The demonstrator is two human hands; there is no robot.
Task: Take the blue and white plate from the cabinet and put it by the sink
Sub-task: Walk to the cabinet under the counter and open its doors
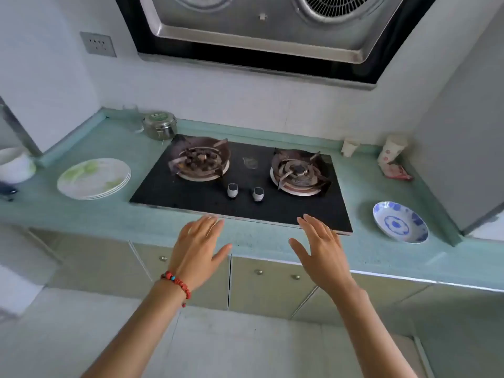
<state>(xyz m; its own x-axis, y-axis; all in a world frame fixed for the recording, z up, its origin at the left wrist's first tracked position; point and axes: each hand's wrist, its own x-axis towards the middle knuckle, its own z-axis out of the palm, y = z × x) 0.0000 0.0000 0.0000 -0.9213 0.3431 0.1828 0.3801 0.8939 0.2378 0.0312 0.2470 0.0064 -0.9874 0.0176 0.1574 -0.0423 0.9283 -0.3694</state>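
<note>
Here, two empty hands [259, 246], perhaps four stacked plates [94, 177].

The silver range hood [272, 31] with its two round grilles is running off the top edge, so its upper part is not showing. At the left edge a white bowl-like vessel [15, 165] is being cut off, and a small dark object [9, 192] below it is too blurred to identify. Both bare forearms are leaving the frame at the bottom. The label on the round steel tin [160, 125] is too small to read.
</note>
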